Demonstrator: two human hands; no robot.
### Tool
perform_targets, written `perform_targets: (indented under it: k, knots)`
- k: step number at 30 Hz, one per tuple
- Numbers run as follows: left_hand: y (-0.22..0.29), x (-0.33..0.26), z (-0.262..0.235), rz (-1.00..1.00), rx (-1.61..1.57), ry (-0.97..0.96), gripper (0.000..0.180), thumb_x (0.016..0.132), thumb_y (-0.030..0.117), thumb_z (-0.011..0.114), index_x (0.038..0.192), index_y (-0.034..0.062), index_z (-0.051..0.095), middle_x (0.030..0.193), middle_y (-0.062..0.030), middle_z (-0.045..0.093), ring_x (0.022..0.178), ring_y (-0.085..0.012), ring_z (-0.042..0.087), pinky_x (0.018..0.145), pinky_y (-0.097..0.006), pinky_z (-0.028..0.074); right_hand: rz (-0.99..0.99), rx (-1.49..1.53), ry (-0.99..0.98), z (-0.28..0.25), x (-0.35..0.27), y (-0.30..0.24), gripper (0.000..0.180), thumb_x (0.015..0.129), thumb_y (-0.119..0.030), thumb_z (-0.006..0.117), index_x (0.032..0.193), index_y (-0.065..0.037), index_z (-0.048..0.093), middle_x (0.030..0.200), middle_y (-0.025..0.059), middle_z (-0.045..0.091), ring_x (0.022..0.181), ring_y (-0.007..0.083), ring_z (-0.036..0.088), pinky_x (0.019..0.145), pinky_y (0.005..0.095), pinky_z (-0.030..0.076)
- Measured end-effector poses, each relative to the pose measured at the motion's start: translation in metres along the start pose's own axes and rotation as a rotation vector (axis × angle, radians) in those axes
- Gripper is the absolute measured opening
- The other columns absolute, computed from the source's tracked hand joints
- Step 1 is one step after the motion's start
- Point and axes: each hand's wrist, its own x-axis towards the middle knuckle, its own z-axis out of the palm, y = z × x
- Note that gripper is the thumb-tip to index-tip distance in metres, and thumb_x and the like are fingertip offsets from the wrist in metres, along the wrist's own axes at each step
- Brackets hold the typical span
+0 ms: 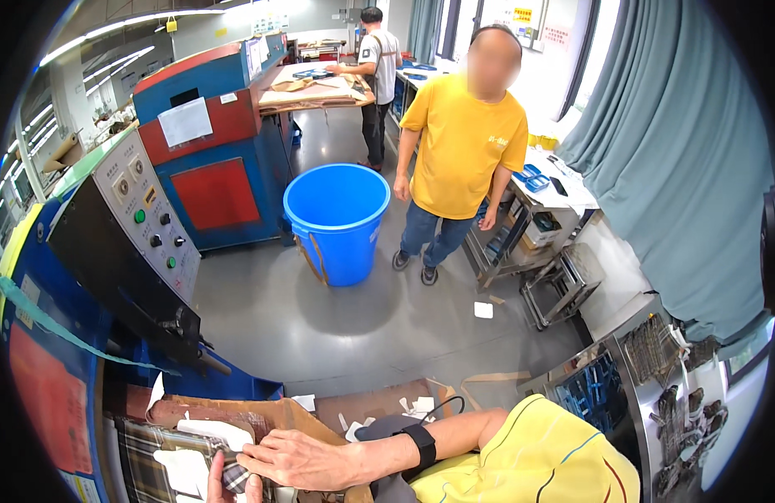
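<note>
- A dark plaid fabric with pale lines (138,451) lies at the lower left, spread over a worn brown surface (279,412).
- The right hand (299,459) reaches in over the fabric; its fingers are bent and close together, their tips touching a small folded plaid piece (235,479). Whether they pinch it, I cannot tell, as the thumb is hidden.
- The left hand (228,490) is mostly cut off by the lower edge; two of its fingers stand narrowly apart, one on each side of the folded piece. Its grip cannot be told.
- Irregular white flat pieces (182,471) lie on the plaid, just beside the left hand.
- A black band (421,445) circles the right wrist; a yellow garment with coloured lines (530,453) covers the upper arm.
- A grey control panel with green and black knobs (149,214) slants at the left, near a blue and red machine (205,159).
- A round blue plastic bin (335,230) stands on the grey floor (320,323).
- A person in a yellow T-shirt (461,134) stands just beside the bin, arms lowered.
</note>
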Motion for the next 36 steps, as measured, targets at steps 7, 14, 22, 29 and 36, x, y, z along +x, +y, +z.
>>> perform_targets:
  k: [7,14,22,29,36]
  knots:
    - [-0.007,-0.005,-0.013,0.348,0.436,0.081,0.044,0.085,0.011,0.074,0.125,-0.0017,0.059,0.121,-0.0203,0.062,0.107,-0.0308,0.061,0.094,-0.039,0.048,0.050,0.132,-0.016,-0.009,0.006,-0.010,0.024,0.079,-0.012,0.058,0.096,0.005,0.055,0.096,0.0146,0.060,0.084,0.0262,0.063,0.073,0.0348,0.049]
    - [0.001,-0.011,-0.018,0.740,0.492,-0.021,0.026,0.086,-0.009,0.065,0.111,-0.0018,0.068,0.103,-0.0163,0.071,0.091,-0.0266,0.069,0.076,-0.033,0.055,0.174,0.436,-0.194,-0.015,0.007,-0.013,0.019,0.083,-0.014,0.058,0.093,0.002,0.059,0.074,0.0198,0.062,0.065,0.0357,0.062,0.058,0.0434,0.048]
    - [0.006,-0.022,-0.026,0.818,0.618,0.040,0.024,0.087,-0.006,0.065,0.110,-0.0002,0.069,0.095,-0.0160,0.071,0.081,-0.0268,0.069,0.072,-0.035,0.055,0.189,0.713,-0.068,-0.043,0.011,-0.030,0.018,0.087,-0.019,0.059,0.096,-0.004,0.064,0.065,0.0225,0.060,0.058,0.0404,0.059,0.051,0.0467,0.045]
    - [0.006,-0.030,-0.033,0.539,0.545,-0.154,0.036,0.087,-0.008,0.062,0.121,0.0041,0.065,0.092,-0.0155,0.066,0.080,-0.0278,0.063,0.070,-0.036,0.051,0.106,0.624,-0.281,-0.032,0.004,-0.020,0.023,0.087,-0.024,0.059,0.098,-0.004,0.063,0.071,0.0228,0.061,0.067,0.0422,0.059,0.059,0.0485,0.046]
    - [-0.008,-0.031,-0.051,0.605,0.529,-0.188,0.058,0.078,-0.004,0.073,0.132,0.0004,0.052,0.091,-0.0105,0.066,0.080,-0.0223,0.063,0.072,-0.035,0.052,0.029,0.565,-0.300,-0.041,0.011,-0.030,0.010,0.087,-0.012,0.061,0.092,-0.003,0.059,0.067,0.0164,0.061,0.063,0.0348,0.064,0.052,0.0437,0.047]
